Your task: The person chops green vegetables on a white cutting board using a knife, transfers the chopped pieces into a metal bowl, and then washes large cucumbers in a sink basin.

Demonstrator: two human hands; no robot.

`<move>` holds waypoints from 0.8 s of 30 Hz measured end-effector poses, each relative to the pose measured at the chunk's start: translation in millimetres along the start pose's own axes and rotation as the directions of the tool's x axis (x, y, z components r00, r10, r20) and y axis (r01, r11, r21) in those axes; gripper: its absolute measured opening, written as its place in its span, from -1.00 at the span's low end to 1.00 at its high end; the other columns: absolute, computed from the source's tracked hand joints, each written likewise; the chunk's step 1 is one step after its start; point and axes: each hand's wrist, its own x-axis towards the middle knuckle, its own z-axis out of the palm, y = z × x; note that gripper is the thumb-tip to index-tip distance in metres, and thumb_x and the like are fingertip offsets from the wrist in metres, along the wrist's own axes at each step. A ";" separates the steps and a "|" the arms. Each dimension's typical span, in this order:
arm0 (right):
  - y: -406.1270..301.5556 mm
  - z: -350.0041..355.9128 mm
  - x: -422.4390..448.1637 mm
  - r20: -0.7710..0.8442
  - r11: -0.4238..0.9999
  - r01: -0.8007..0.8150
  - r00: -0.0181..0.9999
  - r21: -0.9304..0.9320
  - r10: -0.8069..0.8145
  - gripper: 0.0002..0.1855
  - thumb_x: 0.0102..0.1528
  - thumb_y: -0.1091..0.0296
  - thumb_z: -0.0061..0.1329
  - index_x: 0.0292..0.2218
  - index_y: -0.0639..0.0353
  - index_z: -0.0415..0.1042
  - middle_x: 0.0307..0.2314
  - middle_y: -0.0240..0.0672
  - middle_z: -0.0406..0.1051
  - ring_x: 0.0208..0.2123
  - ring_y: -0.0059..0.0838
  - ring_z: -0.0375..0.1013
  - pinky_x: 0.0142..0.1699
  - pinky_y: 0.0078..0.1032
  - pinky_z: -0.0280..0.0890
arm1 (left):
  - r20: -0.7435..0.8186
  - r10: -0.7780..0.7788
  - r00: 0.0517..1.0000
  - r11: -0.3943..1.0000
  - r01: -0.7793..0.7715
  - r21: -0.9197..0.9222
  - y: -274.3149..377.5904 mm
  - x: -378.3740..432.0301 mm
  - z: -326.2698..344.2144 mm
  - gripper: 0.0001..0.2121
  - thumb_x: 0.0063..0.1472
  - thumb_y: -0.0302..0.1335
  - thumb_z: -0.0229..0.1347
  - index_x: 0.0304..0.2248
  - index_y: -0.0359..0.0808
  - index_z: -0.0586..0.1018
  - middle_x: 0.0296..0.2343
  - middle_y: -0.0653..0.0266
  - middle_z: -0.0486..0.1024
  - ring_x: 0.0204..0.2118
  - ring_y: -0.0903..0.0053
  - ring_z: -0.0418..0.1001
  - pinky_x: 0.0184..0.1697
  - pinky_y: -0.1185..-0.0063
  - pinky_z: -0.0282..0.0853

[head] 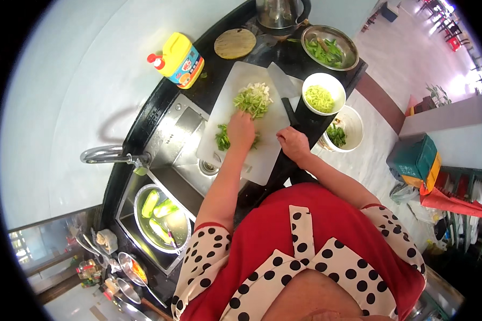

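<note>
A white cutting board [265,160] lies across the black counter beside the sink. My left hand [242,129] rests on it with its fingertips at a heap of chopped green and white stalks [254,99]; whether they grip any is hidden. Darker green pieces [222,138] lie on both sides of that wrist. Near the board's right edge, my right hand [293,141] is curled, close to the black handle of a cleaver [282,82], whose blade lies flat partly on the board. A white bowl [338,86] of pale green shreds stands right of the cleaver.
A steel bowl [349,40] of green pieces, a kettle [279,16], a round wooden board [235,43] and a yellow detergent jug [184,60] stand on the counter. Below its edge is a white bucket [355,132]. The sink [184,168] and faucet [108,154] are at left, with a basin [142,224] of peeled vegetables.
</note>
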 end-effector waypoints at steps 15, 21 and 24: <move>-25.6 -5.2 -5.3 0.080 0.917 0.325 0.946 -0.231 -0.315 -0.91 -0.11 0.39 -0.06 -0.47 0.09 0.43 -0.47 -0.32 0.34 -0.39 -0.29 0.40 -0.34 -0.41 0.33 | -0.090 0.100 0.991 0.994 -0.103 -0.022 20.9 -24.8 -37.7 -0.80 0.02 -0.52 0.08 -0.29 -0.31 0.50 -0.38 0.11 0.38 -0.30 0.16 0.34 -0.24 0.34 0.28; -11.0 -36.3 -26.5 -0.299 0.990 0.050 0.954 0.128 -0.010 -0.89 -0.04 0.35 0.01 -0.46 0.18 0.47 -0.52 -0.23 0.42 -0.48 -0.26 0.44 -0.38 -0.38 0.36 | -0.134 0.052 0.990 0.944 -0.093 -0.316 47.2 -34.2 -15.2 -0.82 0.05 -0.55 0.06 -0.30 -0.34 0.50 -0.38 0.11 0.41 -0.30 0.22 0.37 -0.24 0.41 0.30; 17.0 -55.8 -22.1 -0.048 0.638 -0.400 0.824 0.658 0.565 -0.69 0.04 0.28 0.00 -0.21 0.24 0.38 -0.49 -0.27 0.41 -0.52 -0.41 0.46 -0.44 -0.50 0.36 | -0.120 -0.046 0.992 0.878 -0.017 -0.478 64.6 -45.7 -10.4 -0.94 0.10 -0.58 0.04 -0.40 -0.37 0.51 -0.51 0.18 0.39 -0.49 0.39 0.38 -0.42 0.54 0.30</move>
